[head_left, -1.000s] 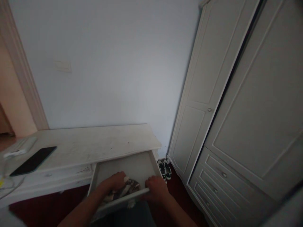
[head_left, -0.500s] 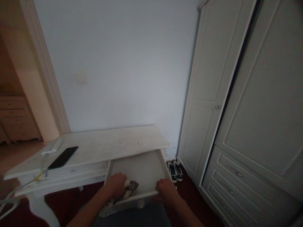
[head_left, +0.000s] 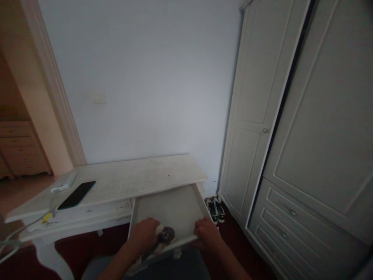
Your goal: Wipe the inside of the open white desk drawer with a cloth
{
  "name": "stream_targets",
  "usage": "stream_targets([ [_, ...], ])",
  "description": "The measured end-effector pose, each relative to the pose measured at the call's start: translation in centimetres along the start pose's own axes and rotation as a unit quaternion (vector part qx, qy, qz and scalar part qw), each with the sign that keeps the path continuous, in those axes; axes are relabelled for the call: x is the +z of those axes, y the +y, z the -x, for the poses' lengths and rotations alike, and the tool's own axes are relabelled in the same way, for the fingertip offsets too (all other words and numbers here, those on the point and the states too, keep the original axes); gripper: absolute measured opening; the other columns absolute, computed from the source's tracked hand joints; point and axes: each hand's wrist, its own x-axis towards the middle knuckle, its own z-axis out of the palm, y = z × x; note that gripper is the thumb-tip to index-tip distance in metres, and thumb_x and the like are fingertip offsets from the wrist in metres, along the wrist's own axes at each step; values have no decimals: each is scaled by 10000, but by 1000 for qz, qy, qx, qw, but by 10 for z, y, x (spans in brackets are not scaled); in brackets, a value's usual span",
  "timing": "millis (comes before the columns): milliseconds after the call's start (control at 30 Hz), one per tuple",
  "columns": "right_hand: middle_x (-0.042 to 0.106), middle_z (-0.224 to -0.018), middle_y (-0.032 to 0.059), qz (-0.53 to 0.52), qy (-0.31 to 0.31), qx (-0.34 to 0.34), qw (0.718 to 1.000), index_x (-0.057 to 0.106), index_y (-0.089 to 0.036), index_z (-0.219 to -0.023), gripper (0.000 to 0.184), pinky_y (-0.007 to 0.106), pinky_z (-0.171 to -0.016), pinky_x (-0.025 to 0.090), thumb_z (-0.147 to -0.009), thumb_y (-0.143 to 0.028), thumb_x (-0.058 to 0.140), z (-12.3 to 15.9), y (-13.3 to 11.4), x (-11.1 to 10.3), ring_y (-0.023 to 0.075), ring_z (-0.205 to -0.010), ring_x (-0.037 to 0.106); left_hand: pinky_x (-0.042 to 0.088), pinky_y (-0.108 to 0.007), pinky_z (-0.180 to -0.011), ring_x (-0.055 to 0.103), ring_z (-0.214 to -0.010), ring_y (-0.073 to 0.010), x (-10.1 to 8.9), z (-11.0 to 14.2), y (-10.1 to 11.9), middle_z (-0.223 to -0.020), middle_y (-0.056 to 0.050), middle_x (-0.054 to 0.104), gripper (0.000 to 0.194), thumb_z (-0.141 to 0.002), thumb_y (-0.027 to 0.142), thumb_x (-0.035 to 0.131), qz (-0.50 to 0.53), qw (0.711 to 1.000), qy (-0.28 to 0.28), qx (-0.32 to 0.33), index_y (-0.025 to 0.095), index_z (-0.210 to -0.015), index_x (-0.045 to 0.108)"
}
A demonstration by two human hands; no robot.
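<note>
A white drawer [head_left: 180, 210] is pulled far out of the white desk [head_left: 140, 171]. Inside its front left part, my left hand [head_left: 145, 234] is closed on a crumpled, pale and brown patterned cloth [head_left: 166, 235]. Some of the cloth hangs over the drawer's front edge. At the front right corner, my right hand [head_left: 206, 230] grips the drawer rim, fingers curled over it. A knob [head_left: 176, 254] shows on the drawer front between my hands.
On the desk's left lie a dark phone [head_left: 77, 195] and a white box-shaped device [head_left: 64, 181] with a cable. Black-and-white shoes [head_left: 215, 209] stand on the red floor beside a tall wardrobe [head_left: 250, 116]. A light switch [head_left: 99, 98] is on the wall.
My left hand and the cloth have shifted slightly to the right inside the drawer. My right hand stays on the drawer's front right corner.
</note>
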Motion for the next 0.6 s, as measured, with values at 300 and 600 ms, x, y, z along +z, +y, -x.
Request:
stream_targets([
  [300,753,-1025,113,-9,14,15,1000,798,-205,-953,519,384,-948,449,-907,-704,665,4,-5,-4,294,-1046,683,518,-425,-971,710,-1157,-309,-48,53,-19,-1206,-77,768,340,-817,343,591,-17,1000,-16,1,300,-1119,740],
  [600,755,-1023,114,3,24,9,1000,794,-199,-953,570,381,-928,441,-933,-736,607,5,-8,-6,290,-1053,685,540,-498,-972,711,-1146,-358,-7,51,0,-1280,-151,708,472,-831,271,549,-58,997,-15,39,239,-1288,664],
])
